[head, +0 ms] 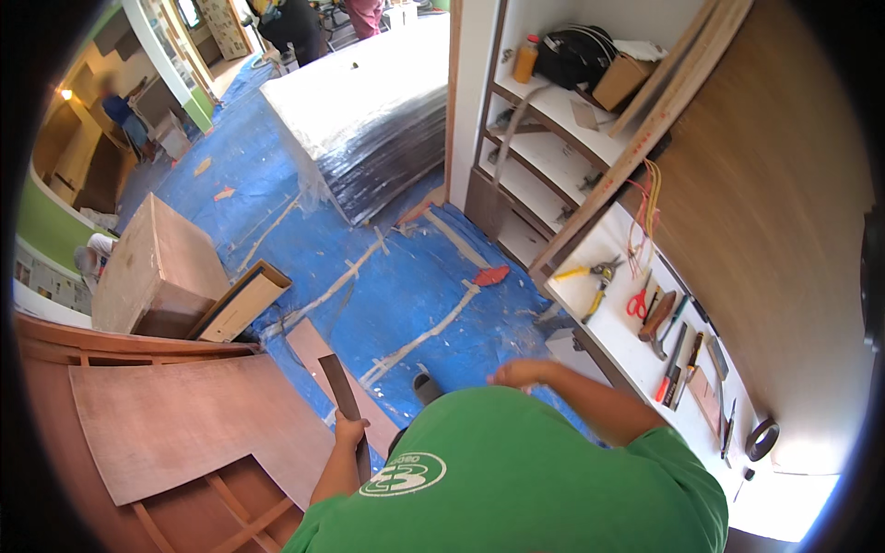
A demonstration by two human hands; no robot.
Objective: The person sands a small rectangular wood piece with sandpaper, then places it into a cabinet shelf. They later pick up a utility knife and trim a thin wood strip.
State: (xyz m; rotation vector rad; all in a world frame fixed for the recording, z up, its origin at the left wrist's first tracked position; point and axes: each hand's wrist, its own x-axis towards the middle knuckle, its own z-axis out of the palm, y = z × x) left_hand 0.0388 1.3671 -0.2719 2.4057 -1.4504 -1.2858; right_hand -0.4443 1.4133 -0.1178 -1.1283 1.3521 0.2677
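Observation:
My left hand grips a dark brown flat strip, which points up and away from me. Below the strip, a long pinkish plywood piece lies on the floor. My right hand is in front of my green shirt, its fingers partly curled and mostly hidden; whether it holds anything I cannot tell. To its right is a white shelf bearing tin snips, red-handled scissors, a wooden-handled tool, a hammer and several slim tools.
Taped blue sheeting covers the floor. A plastic-wrapped stack stands ahead. On the left are a plywood box, a cardboard box and a large panel. Loose wires hang over the shelf. Another person stands far left.

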